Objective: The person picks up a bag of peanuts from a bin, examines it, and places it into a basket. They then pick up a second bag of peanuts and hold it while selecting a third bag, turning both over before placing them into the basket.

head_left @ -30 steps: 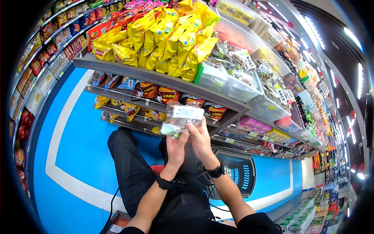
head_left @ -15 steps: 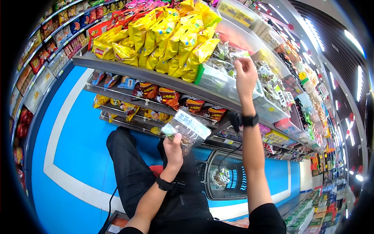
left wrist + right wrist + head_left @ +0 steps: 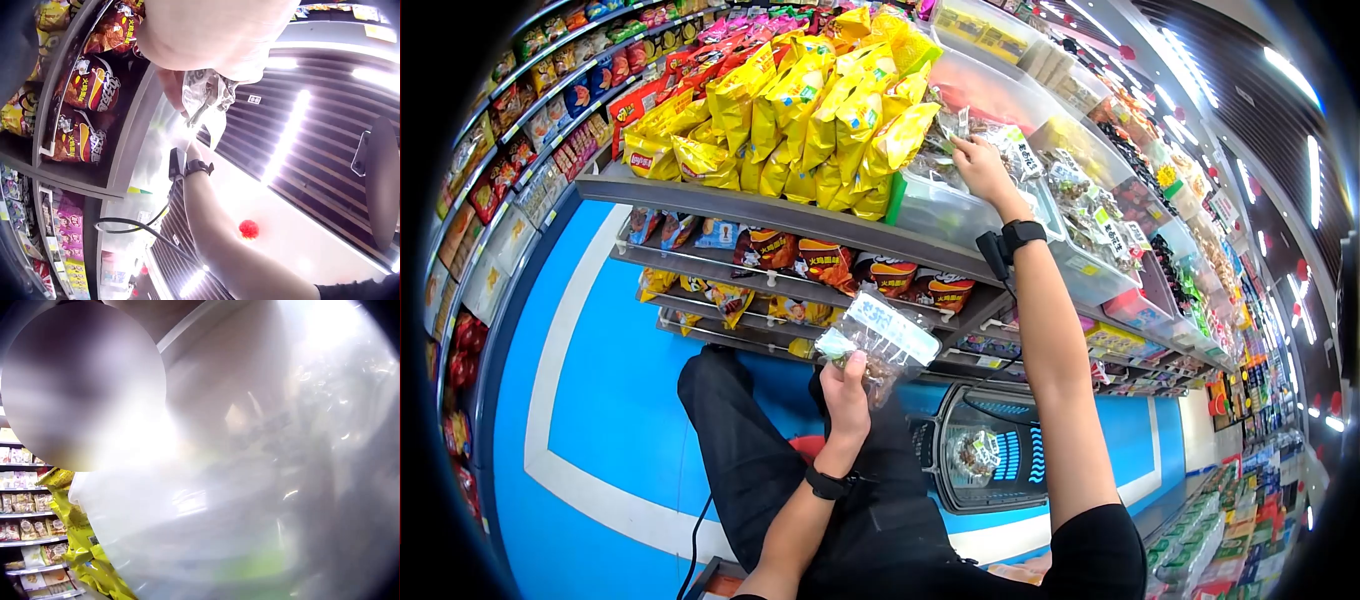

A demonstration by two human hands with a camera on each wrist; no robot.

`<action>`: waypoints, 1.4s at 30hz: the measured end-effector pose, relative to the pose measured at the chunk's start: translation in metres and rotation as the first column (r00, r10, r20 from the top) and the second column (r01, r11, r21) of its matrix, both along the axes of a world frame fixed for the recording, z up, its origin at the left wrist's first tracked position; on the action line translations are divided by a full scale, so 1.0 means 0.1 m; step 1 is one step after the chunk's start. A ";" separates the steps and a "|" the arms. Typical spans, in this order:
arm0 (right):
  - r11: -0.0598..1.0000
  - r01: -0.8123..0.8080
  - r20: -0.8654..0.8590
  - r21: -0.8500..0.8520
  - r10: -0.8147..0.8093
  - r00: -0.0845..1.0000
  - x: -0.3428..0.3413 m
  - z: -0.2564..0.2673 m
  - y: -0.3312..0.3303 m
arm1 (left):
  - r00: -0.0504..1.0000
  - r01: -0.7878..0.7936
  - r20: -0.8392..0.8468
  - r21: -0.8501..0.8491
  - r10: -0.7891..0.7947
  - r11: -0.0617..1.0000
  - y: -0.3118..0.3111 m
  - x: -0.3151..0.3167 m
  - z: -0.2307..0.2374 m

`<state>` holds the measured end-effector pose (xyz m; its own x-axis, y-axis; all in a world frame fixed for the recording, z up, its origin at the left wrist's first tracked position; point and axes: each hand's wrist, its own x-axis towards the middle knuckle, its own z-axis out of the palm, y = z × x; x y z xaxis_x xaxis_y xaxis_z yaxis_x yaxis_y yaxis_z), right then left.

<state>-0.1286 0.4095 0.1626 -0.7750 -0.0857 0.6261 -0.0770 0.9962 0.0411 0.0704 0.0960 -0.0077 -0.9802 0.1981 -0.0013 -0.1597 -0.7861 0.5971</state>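
My left hand (image 3: 845,405) holds a clear snack bag (image 3: 880,345) with a white printed label and dark pieces inside, thumb across its lower edge. The bag is above my lap, in front of the lower shelves. In the left wrist view the same bag (image 3: 209,94) shows partly behind the hand. My right hand (image 3: 988,172) reaches over a clear plastic bin (image 3: 960,212), its fingers at the similar packets (image 3: 1015,150) lying inside. The right wrist view is mostly filled by the blurred bin wall (image 3: 187,537), and the fingers are hidden there.
Yellow chip bags (image 3: 830,120) are piled left of the bin. A dark shopping basket (image 3: 945,480) stands on the blue floor with a packet (image 3: 977,452) in it. More clear bins (image 3: 1090,270) continue to the right. A shelf edge (image 3: 780,222) runs below the piles.
My right hand has left the bag, which both hands held, and moved up and across to the packets in the bin. The left hand keeps the bag, now tilted. The basket's packet is uncovered.
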 end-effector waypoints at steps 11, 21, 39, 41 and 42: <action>0.969 0.033 -0.430 -0.245 -0.139 0.892 0.42 0.47 -0.08 | 1.000 -0.001 0.015 0.017 0.000 1.000 -0.02 -0.05 -0.03; 0.968 0.231 -0.467 -0.097 -0.249 0.848 0.69 0.68 0.28 | 1.000 -0.006 0.004 0.012 0.005 1.000 -0.04 -0.04 0.03; 0.901 0.429 0.116 -0.071 -0.419 0.900 0.48 0.29 0.41 | 0.997 0.055 0.045 0.056 -0.057 0.997 -0.06 -0.11 -0.01; 0.900 0.434 0.142 -0.041 -0.425 0.894 0.50 0.30 0.42 | 0.997 0.044 0.061 0.067 -0.048 0.997 -0.07 -0.11 -0.02; 0.880 0.474 0.158 -0.017 -0.466 0.871 0.55 0.34 0.32 | 0.997 0.033 0.072 0.073 -0.038 0.997 -0.08 -0.12 -0.01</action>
<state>-0.0739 0.4411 0.1970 -0.7976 0.3415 0.4972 0.3996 0.9166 0.0115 0.0584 0.0881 -0.0085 -0.9703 0.2352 -0.0573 -0.2297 -0.8196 0.5249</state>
